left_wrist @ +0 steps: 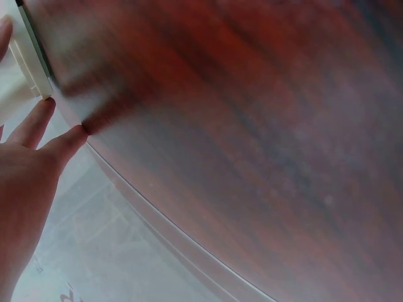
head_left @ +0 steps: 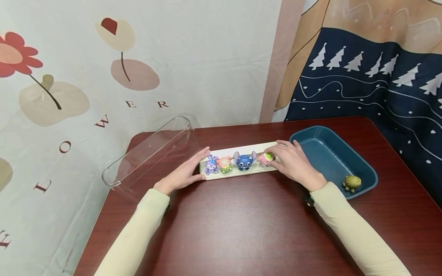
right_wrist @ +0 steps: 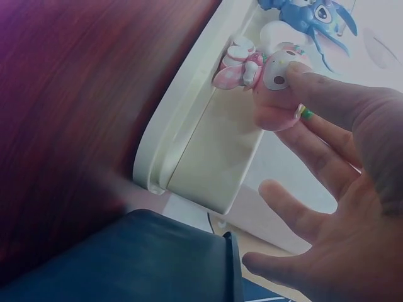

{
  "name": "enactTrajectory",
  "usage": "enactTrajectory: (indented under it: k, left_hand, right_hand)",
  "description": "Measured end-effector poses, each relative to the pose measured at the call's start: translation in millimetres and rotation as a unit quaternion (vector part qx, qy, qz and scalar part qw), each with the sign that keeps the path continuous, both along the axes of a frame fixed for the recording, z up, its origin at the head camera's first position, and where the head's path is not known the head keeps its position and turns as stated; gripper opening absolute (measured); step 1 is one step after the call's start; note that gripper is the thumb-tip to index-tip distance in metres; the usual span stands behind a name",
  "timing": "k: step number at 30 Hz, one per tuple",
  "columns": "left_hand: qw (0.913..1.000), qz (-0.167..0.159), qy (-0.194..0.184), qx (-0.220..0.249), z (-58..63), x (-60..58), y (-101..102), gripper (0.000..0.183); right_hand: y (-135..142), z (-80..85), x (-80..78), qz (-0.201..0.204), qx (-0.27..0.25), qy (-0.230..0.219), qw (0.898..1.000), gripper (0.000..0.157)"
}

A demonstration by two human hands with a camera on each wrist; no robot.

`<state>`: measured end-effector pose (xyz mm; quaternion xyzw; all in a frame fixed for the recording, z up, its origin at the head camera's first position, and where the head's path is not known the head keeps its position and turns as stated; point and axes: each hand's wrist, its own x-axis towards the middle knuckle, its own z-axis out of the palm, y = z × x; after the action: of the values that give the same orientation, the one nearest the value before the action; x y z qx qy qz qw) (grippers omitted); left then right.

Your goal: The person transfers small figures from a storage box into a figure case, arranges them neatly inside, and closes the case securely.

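A long off-white tray [head_left: 238, 150] lies on the table with several small figurines in a row on it. My right hand [head_left: 295, 163] pinches a pink figurine [right_wrist: 274, 85] between thumb and fingers at the tray's right end; the other fingers are spread. Left of it stands a blue big-eared figurine [head_left: 244, 161], then a pink-orange one [head_left: 225, 165] and a purple rabbit [head_left: 211, 165]. My left hand [head_left: 183, 172] touches the tray's left end with fairly straight fingers, the thumb at the near corner. The left wrist view catches only the tray's end [left_wrist: 31, 63] and part of that hand.
At the right stands a dark blue bin [head_left: 328, 161] holding a green figurine [head_left: 352, 183]. A clear plastic cover [head_left: 111, 184] sits at the table's left edge. Printed cloth [head_left: 214, 69] hangs behind the brown table [head_left: 235, 230].
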<state>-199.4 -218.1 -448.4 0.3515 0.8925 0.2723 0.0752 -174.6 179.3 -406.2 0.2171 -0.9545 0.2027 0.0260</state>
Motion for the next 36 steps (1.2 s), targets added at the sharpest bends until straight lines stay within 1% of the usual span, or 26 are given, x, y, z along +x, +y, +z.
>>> enactTrajectory:
  k: [8,16,24,28,36]
  left_hand:
    - [1.0000,0.000,-0.004,0.001,-0.1,0.1,-0.1,0.090]
    - [1.0000,0.003,-0.006,-0.004,1.8,0.5,0.3,0.089]
    - [1.0000,0.000,-0.002,0.001,1.2,0.3,-0.1,0.090]
    - [1.0000,-0.001,0.000,0.000,0.5,0.1,-0.3,0.091]
    - [1.0000,-0.004,0.004,0.003,0.4,0.1,0.1,0.091]
  right_hand:
    - [-3.4,-0.1,-1.0,0.003,0.000,0.005,1.000,0.040]
    - [-4.4,-0.8,-0.6,-0.001,0.001,-0.003,1.000,0.043]
    - [0.7,-0.3,3.1,-0.004,0.005,-0.003,1.000,0.053]
    - [9.6,5.2,8.9,-0.017,0.004,-0.004,1.000,0.056]
    - [34.0,20.5,21.9,-0.046,0.003,0.002,0.999,0.057]
